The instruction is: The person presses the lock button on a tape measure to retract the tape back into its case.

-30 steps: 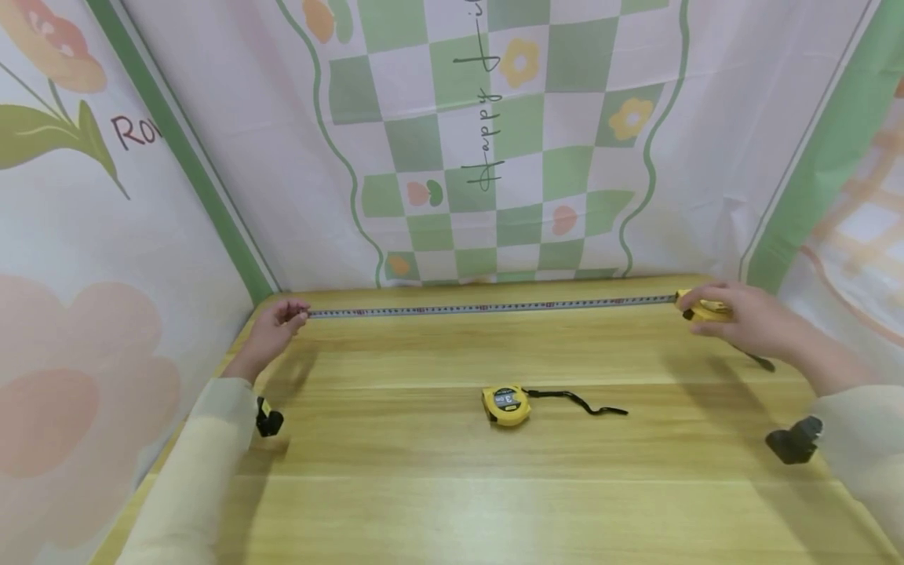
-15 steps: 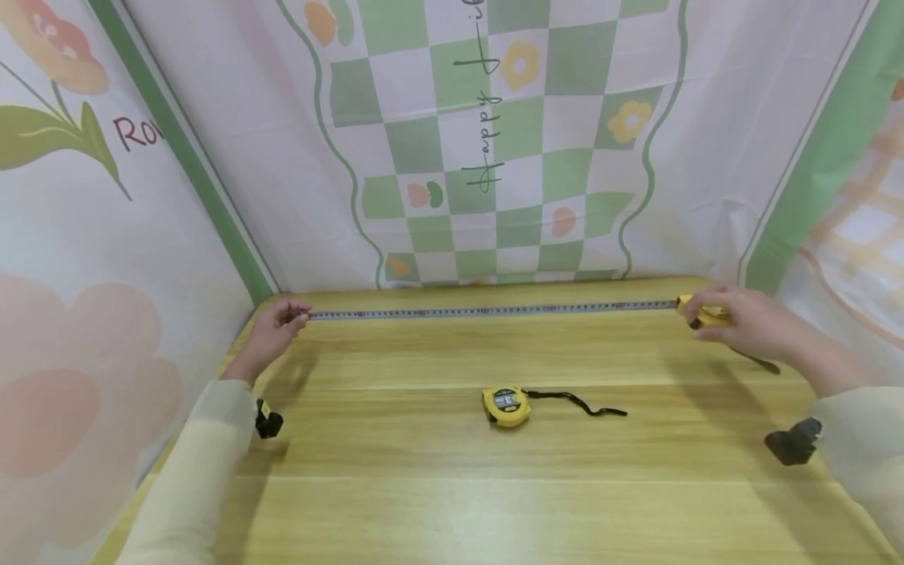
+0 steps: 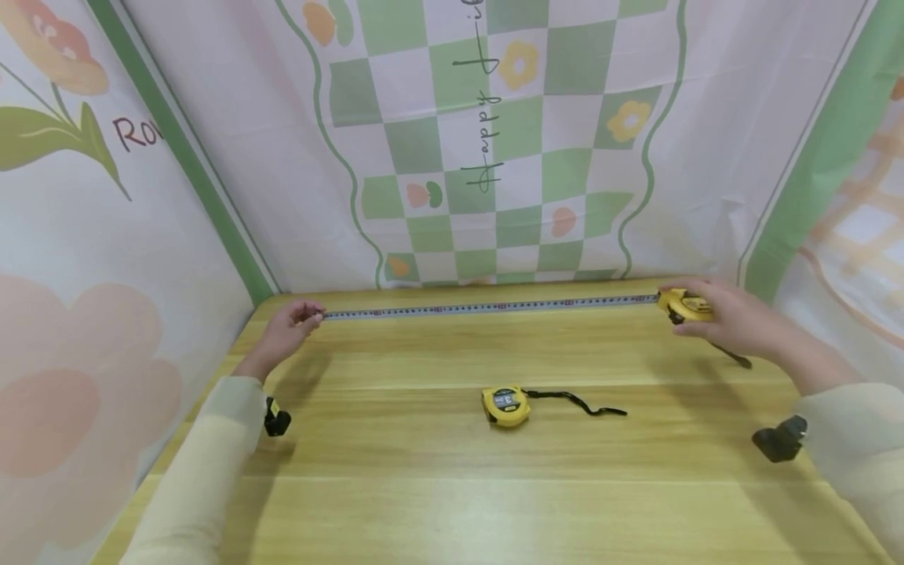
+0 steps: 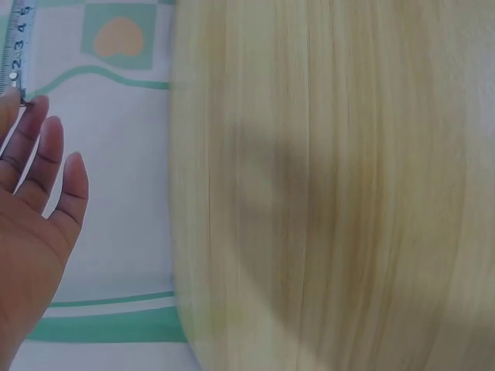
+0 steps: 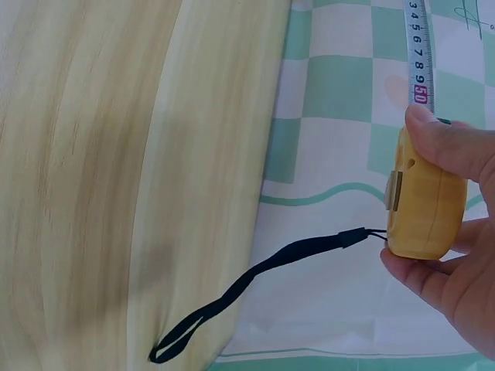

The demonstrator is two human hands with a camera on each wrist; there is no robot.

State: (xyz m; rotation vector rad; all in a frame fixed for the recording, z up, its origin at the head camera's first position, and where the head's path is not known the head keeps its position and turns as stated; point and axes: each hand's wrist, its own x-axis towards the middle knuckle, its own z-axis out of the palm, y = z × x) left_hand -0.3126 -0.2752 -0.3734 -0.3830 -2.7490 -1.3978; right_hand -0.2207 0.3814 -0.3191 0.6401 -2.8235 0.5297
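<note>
A tape measure's blade [image 3: 487,307] stretches straight across the far part of the table, numbers showing. My left hand [image 3: 286,333] pinches its hooked end between thumb and forefinger; in the left wrist view the other fingers [image 4: 73,182] extend loosely. At the right, my right hand [image 3: 730,314] grips the yellow tape measure case [image 5: 429,201], thumb by the mouth where the blade comes out. The red 50 mark shows just outside the case. A black wrist strap [image 5: 298,251] hangs from the case. A second yellow tape measure [image 3: 506,406] lies mid-table, its blade in.
The second tape's black strap [image 3: 575,399] trails to the right over the wooden table [image 3: 395,510]. Behind the far edge hangs a green-and-white checked curtain [image 3: 466,157]. Printed cloth panels [image 3: 92,337] stand at both sides.
My right hand has moved left with the case and my left hand slightly right, so the exposed blade is shorter. The second tape measure stays in place.
</note>
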